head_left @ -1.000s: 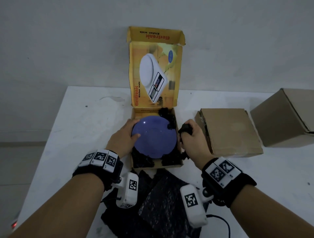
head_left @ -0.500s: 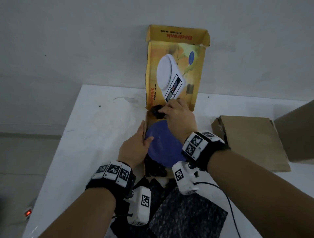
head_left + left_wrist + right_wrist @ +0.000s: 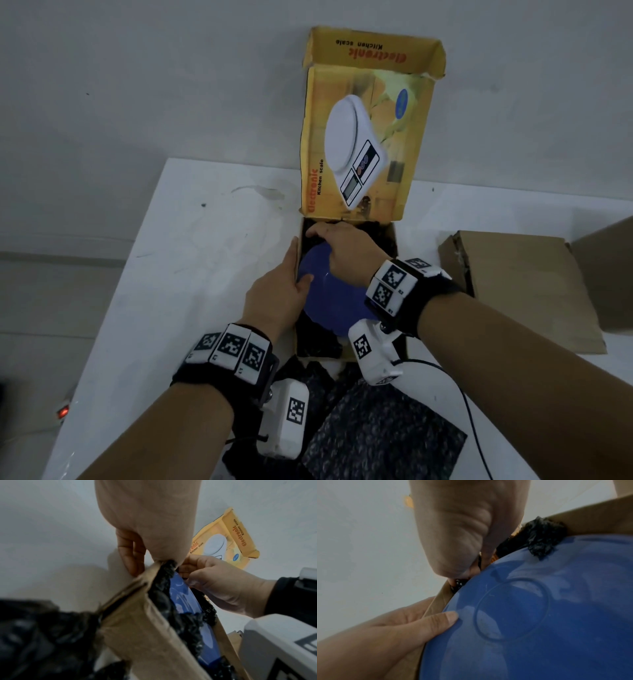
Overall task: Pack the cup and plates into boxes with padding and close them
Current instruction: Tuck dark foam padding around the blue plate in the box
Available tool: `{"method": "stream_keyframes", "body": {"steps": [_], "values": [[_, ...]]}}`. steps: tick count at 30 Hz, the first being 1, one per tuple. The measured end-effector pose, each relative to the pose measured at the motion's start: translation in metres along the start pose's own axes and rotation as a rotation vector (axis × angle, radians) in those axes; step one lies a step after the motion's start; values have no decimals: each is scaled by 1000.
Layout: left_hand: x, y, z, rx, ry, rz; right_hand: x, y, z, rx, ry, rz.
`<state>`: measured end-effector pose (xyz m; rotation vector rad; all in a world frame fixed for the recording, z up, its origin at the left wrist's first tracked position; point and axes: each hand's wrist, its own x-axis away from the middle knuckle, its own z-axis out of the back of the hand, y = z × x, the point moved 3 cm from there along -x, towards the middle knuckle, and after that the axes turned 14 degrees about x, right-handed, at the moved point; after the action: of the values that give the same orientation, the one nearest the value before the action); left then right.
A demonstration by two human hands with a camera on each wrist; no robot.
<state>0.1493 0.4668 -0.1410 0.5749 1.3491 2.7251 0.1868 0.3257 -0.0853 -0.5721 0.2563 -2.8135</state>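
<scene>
A blue plate (image 3: 329, 308) lies upside down in the open yellow kitchen-scale box (image 3: 394, 240), whose lid (image 3: 363, 137) stands upright behind it. Crumpled black padding (image 3: 318, 342) fills the gaps round the plate. My left hand (image 3: 300, 260) straddles the box's left wall, fingers straight along the outside and thumb (image 3: 445, 618) on the plate (image 3: 539, 615). My right hand (image 3: 318, 233) reaches across the plate to the far-left corner. In the left wrist view its curled fingers (image 3: 185, 568) pinch a wad of black padding (image 3: 168, 563) down beside the plate (image 3: 181, 588).
A closed flat brown carton (image 3: 520, 284) lies right of the box, and a bigger one (image 3: 606, 274) stands beyond it. Black foam sheets (image 3: 383, 431) lie on the white table (image 3: 191, 274) near me. A black cable (image 3: 469, 404) trails at the right. The table's left edge is close.
My right hand left the box's right side, crossed over the plate with a black wad and now tucks it into the far-left corner. The left hand stays at the left wall.
</scene>
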Motion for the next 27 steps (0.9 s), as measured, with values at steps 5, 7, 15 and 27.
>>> {"method": "stream_keyframes", "body": {"steps": [5, 7, 15, 27], "values": [[0, -1, 1, 33, -14, -4, 7, 6, 2, -144, 125, 34], [-2, -2, 2, 38, -9, -19, 20, 15, 9, -247, 314, -17], [-4, 9, 8, 34, -67, -63, 140, -12, -20, 3, -8, 285], [21, 5, 1, 50, -48, -123, 186, -10, -65, 124, 89, 329]]}}
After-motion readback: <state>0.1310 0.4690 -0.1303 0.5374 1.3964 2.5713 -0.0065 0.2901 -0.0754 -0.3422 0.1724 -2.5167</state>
